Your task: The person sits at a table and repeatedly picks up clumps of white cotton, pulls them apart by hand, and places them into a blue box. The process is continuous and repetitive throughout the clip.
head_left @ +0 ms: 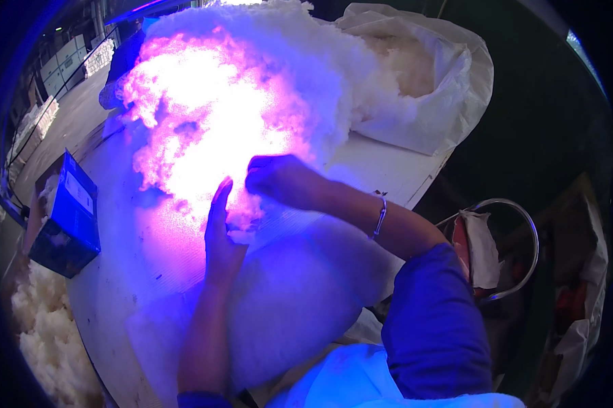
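Observation:
A large heap of white fluffy fibre [320, 68] covers the far part of the table, glaring pink and violet under a strong light. At its near edge my right hand [283, 180] is closed with its fingers curled down; glare and the hand itself hide what is in them. Just left of it stands my left hand [221, 234], held edge-on with its fingers stretched out towards the heap. Between the two hands lies a small tuft of fibre [242, 228], close to my left thumb.
The white table [116, 306] carries a blue box [72, 214] at its left edge. A white sack [456, 81] with fibre inside lies far right. A chair with a metal hoop [534, 238] stands at the right. More fibre [51, 333] is piled below the left edge.

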Demonstrator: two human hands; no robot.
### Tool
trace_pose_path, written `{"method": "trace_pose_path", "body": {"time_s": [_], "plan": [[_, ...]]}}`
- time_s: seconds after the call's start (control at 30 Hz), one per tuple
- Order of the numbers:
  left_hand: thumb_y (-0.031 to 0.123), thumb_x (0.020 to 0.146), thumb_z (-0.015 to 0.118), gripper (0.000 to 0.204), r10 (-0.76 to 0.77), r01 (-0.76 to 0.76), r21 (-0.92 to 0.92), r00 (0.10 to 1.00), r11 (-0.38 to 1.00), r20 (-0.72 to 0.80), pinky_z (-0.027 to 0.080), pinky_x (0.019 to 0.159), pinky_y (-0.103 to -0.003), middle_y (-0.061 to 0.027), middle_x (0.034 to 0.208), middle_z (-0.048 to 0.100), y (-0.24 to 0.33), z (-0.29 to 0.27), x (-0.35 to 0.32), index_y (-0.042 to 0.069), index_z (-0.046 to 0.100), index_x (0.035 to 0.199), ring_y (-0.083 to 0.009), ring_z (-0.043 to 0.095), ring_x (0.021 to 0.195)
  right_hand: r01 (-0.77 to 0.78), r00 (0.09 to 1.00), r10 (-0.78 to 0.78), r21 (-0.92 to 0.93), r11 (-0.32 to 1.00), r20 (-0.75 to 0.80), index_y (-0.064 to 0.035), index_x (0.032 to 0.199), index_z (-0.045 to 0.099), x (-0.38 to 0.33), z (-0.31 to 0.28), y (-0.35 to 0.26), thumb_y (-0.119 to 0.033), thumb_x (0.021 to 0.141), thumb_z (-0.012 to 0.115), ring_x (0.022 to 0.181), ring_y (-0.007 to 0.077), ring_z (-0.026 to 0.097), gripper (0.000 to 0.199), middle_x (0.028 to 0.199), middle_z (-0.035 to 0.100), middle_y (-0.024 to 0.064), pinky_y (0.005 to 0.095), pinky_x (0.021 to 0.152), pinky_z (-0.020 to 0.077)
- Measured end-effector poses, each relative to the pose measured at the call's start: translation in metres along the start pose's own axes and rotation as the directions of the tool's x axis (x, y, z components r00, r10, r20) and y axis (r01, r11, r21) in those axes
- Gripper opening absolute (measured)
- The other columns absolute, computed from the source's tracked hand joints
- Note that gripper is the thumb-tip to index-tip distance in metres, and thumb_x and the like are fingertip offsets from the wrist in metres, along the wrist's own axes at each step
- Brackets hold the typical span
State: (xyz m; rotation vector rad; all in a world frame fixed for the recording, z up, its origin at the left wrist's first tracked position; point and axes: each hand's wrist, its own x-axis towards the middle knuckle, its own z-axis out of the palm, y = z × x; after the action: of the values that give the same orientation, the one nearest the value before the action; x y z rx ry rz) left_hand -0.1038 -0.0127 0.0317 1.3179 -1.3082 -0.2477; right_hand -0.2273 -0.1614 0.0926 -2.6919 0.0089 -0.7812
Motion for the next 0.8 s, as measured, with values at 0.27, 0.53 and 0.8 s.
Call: {"method": "trace_pose_path", "body": {"time_s": [0.27, 0.53, 0.8], "plan": [[0.010, 0.089, 0.056, 0.030, -0.130, 0.135, -0.044, 0.986, 0.990, 0.101, 0.050, 0.076, -0.028, -0.0087, 0.098, 0.064, -0.013, -0.005, -0.009, -0.001, 0.056, 0.117, -0.0138, 0.061, 0.087, -0.260, 0.961, 0.270, 0.511, 0.819, 0.057, -0.0019, 0.089, 0.066, -0.010, -0.001, -0.018, -0.014, 0.082, 0.064, 0.070, 0.0139, 0.063, 0.014, 0.075, 0.065, 0.0066, 0.0290, 0.066, 0.0512], [0.013, 0.079, 0.067, 0.034, -0.180, 0.180, 0.018, 0.984, 0.983, -0.010, 0.049, 0.081, -0.034, -0.0136, 0.101, 0.062, -0.026, -0.003, -0.006, 0.006, 0.061, 0.112, -0.0216, 0.060, 0.097, -0.117, 0.580, 0.634, 0.718, 0.686, -0.512, -0.0020, 0.099, 0.059, -0.032, -0.070, 0.025, -0.009, 0.090, 0.058, 0.076, 0.0129, 0.061, 0.011, 0.082, 0.062, 0.0055, 0.0280, 0.074, 0.0513], [0.025, 0.071, 0.079, 0.082, -0.062, 0.098, 0.217, 0.984, 0.971, -0.167, 0.044, 0.095, -0.043, -0.0158, 0.133, 0.041, -0.022, 0.001, -0.005, 0.012, 0.033, 0.138, -0.0271, 0.046, 0.119, -0.256, 0.792, 0.566, 0.717, 0.648, -0.228, 0.0034, 0.113, 0.057, 0.002, -0.043, -0.010, -0.009, 0.085, 0.063, 0.086, 0.0134, 0.060, 0.032, 0.094, 0.063, 0.0076, 0.0277, 0.083, 0.0484]]}}
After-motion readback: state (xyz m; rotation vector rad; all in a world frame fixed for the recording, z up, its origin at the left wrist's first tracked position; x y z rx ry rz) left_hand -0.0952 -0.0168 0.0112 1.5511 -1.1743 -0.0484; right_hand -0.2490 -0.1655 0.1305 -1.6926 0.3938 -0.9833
